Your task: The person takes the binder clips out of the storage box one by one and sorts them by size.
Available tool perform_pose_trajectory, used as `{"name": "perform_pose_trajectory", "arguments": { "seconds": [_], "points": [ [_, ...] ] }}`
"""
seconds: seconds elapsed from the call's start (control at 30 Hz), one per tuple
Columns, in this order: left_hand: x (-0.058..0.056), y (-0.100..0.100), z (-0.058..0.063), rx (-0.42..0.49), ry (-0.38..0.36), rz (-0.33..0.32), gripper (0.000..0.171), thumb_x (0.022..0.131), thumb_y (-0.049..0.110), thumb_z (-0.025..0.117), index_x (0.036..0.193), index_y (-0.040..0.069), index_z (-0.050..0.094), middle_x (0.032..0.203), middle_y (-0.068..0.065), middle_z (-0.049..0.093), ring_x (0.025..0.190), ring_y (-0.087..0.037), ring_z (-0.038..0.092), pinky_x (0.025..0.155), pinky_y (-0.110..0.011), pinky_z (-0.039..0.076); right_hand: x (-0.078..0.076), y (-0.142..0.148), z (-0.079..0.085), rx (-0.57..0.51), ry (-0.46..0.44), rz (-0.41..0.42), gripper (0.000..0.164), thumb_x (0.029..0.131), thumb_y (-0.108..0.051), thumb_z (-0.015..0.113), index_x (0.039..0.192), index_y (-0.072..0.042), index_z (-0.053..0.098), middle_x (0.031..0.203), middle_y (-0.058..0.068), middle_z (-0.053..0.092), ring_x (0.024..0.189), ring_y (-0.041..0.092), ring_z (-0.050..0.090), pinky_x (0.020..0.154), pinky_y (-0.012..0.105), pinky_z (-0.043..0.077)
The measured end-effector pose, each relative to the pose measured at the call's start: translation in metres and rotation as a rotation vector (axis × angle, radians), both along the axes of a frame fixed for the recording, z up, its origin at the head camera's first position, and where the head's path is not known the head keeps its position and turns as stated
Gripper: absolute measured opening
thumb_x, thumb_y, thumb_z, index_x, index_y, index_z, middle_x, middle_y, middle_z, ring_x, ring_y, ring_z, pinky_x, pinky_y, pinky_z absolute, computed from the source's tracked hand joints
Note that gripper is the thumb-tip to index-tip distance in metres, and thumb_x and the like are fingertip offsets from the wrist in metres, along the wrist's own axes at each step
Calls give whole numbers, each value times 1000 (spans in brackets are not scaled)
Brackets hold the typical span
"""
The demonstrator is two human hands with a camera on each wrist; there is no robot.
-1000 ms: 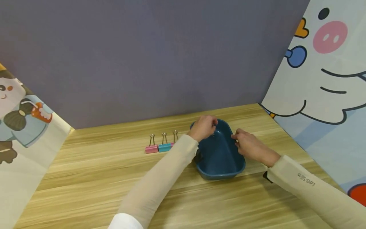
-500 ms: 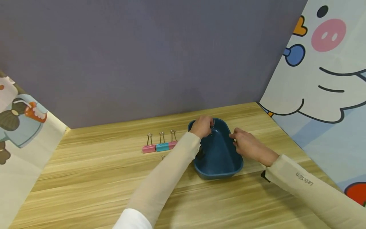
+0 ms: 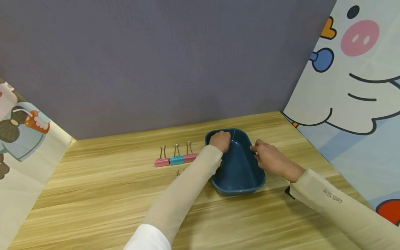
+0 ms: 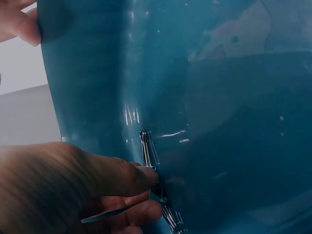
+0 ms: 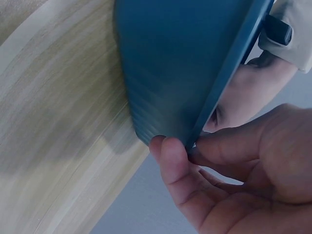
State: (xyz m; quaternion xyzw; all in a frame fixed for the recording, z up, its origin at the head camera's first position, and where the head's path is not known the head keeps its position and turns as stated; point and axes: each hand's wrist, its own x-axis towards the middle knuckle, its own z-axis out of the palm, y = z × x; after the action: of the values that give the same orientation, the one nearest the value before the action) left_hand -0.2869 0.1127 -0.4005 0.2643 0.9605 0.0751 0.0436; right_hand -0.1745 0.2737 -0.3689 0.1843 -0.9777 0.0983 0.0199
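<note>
A dark blue plastic bin [image 3: 239, 170] stands on the wooden table. My left hand [image 3: 220, 141] reaches into its far left part. In the left wrist view that hand's thumb and fingers pinch a binder clip [image 4: 146, 146]; its silver wire handles show, while the fingers mostly hide its body. At the bin's right side, my right hand [image 3: 270, 158] grips the rim [image 5: 224, 87] between thumb and fingers. Left of the bin, a pink clip [image 3: 162, 162], a teal clip [image 3: 176, 160] and another pink clip [image 3: 190, 158] lie in a row.
Wire handles of more clips [image 3: 177, 172] peek out in front of the row, partly covered by my left forearm. A grey panel [image 3: 150, 69] rises behind the table [image 3: 93, 194]. Printed cartoon panels [image 3: 353, 90] flank both sides.
My left hand has gone lower into the bin, and its fingertips have dropped out of sight in the head view. More clip handles show beside the left forearm. My right hand stays on the rim.
</note>
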Motion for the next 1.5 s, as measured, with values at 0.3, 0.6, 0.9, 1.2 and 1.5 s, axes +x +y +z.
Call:
{"name": "perform_pose_trajectory", "arguments": {
  "seconds": [0.3,0.6,0.9,1.2,1.5],
  "points": [
    [2,-1,0,-14,-21,-28,19,94,14,59,111,12,67,103,-7,64,78,-18,61,59,-29,48,2,-1,2,-8,-12,-3,32,85,8,61,116,15,58,92,14,50,73,22,55,62,32,47],
    [5,-5,7,99,-71,-85,11,86,14,69,95,9,66,86,-4,62,66,-14,56,56,-27,46,2,-3,3,-14,-35,-7,32,86,7,60,117,16,57,94,15,51,75,24,55,61,31,46],
    [16,-10,36,201,-38,-146,27,86,14,68,71,12,46,58,1,36,46,-10,31,45,-24,29,2,-3,4,-14,-39,-16,32,86,7,60,117,16,57,93,16,51,79,27,57,63,32,47],
    [34,-20,56,277,44,-182,23,88,17,67,110,9,65,104,-2,62,71,-8,54,64,-20,45,2,-3,2,0,-18,-3,32,85,6,62,115,17,58,90,14,50,75,26,55,64,33,47],
    [45,-49,66,406,117,-220,8,88,16,68,88,9,65,79,3,59,62,-8,52,57,-20,42,2,-3,1,-15,-15,-14,32,84,8,61,114,17,58,93,17,52,83,33,58,65,34,49]
  ]
}}
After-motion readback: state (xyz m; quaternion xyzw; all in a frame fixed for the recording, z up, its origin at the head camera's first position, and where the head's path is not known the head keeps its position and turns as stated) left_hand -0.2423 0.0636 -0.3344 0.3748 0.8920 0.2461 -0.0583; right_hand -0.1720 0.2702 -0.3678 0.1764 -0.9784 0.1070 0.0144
